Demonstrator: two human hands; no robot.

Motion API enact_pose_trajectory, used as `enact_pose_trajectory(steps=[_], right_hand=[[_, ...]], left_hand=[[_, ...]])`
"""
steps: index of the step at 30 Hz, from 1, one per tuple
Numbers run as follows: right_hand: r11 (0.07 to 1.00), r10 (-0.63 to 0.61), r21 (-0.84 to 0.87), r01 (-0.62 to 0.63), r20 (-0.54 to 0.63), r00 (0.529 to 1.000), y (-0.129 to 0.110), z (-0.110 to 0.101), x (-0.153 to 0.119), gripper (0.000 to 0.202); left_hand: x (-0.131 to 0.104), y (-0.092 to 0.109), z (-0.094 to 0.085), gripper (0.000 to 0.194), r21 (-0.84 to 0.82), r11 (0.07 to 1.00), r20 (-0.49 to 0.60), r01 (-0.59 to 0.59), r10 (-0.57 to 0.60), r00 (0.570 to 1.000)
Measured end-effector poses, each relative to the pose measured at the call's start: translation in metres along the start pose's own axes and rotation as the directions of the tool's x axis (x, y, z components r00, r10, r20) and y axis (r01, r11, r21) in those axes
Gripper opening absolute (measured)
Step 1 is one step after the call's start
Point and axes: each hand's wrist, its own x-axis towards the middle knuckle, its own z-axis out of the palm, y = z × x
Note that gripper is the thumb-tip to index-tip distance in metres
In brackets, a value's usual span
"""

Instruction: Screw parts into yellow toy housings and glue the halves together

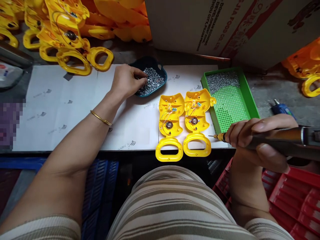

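Observation:
My left hand (128, 80) is over a dark teal bowl (163, 75) heaped with small shiny metal parts (153, 80). Its thumb and fingertips come together in a pinch at the pile; whatever is between them is too small to make out. My right hand (255, 136) is wrapped round a dark electric screwdriver (277, 141), whose thin bit points left. Just left of that bit, two yellow plastic toy shell halves (172, 115) (198, 111) lie side by side, hollow side up. Each has a ring handle, a round speaker, thin wires and a small green circuit board.
A green basket (250, 96) at right holds small screws (222, 81) along its far end. Yellow shells (67, 33) are piled at back left. A large carton (225, 30) stands behind the white board (82, 100). A blue tool (282, 108) and red crate (295, 196) are at right.

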Motion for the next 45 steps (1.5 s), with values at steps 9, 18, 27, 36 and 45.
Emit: enact_pose_trajectory(steps=[9, 18, 27, 36, 45], right_hand=[[0.999, -0.002, -0.036, 0.003, 0.027, 1.000, 0.001, -0.002, 0.002, 0.028], [0.998, -0.033, 0.042, 0.037, -0.089, 0.996, -0.007, 0.041, 0.016, 0.019], [0.993, 0.113, 0.032, -0.115, 0.042, 0.993, -0.013, 0.047, 0.015, 0.017], [0.986, 0.113, 0.098, -0.133, 0.183, 0.977, -0.002, 0.036, 0.023, 0.018], [0.990, 0.044, 0.121, -0.071, 0.218, 0.975, 0.005, 0.039, 0.020, 0.024]], left_hand=[[-0.015, 0.015, -0.009, 0.019, -0.098, 0.991, -0.181, -0.094, 0.075, 0.981], [-0.162, 0.095, 0.028, 0.034, -0.798, 0.465, 0.395, 0.383, -0.077, 0.916], [-0.175, 0.099, 0.040, 0.048, -0.789, 0.318, 0.534, 0.525, -0.068, 0.843], [-0.176, 0.102, 0.042, 0.044, -0.789, 0.333, 0.540, 0.516, -0.022, 0.841], [-0.176, 0.107, 0.045, 0.046, -0.713, 0.423, 0.574, 0.560, -0.108, 0.812]])
